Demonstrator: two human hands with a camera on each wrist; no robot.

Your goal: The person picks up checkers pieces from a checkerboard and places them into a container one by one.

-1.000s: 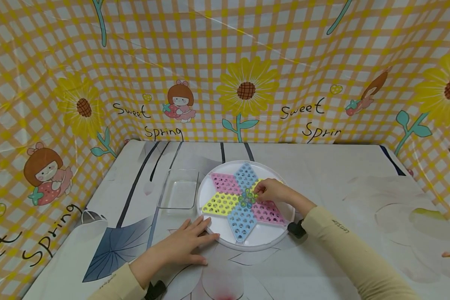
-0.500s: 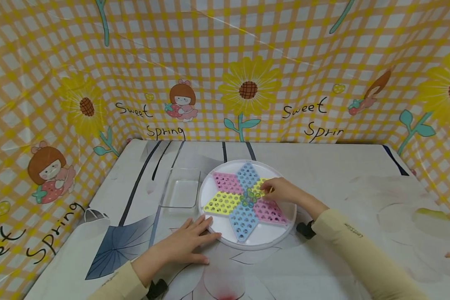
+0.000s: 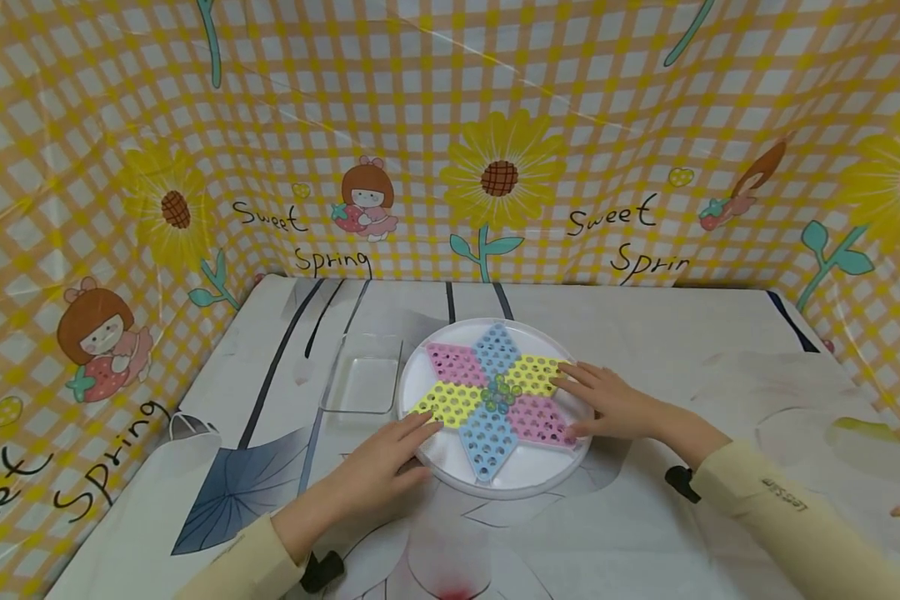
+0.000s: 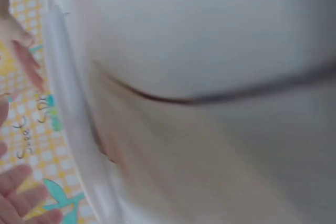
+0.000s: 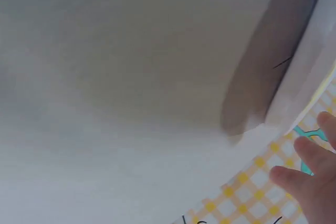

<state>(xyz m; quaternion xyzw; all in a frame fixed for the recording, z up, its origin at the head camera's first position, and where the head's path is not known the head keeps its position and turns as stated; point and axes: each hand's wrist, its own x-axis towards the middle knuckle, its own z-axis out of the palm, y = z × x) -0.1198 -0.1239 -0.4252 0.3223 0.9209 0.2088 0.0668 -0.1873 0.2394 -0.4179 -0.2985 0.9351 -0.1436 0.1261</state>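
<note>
A round white Chinese checkers board (image 3: 534,471) lies on the table, its star made of blue, pink and yellow hole-filled points. Several green and blue marbles (image 3: 501,395) are clustered at the star's centre. My left hand (image 3: 378,460) is at the board's near-left rim with its fingers extended over it, fingertips at the yellow point. At the opposite side, my right hand (image 3: 617,407) reaches over the right rim with spread fingers, fingertips at the yellow and pink points. Spread right fingers (image 5: 299,179) also show in the right wrist view. Neither hand holds anything.
Left of the board stands a clear rectangular container (image 3: 366,408), close to its rim. A patterned white cloth (image 3: 720,358) covers the table. Behind and to the sides hangs a yellow checked curtain (image 3: 412,192) with sunflowers.
My right hand has left the marbles at the centre, drawn back to the right and opened at the board's right rim. My left hand has slid slightly forward over the left rim.
</note>
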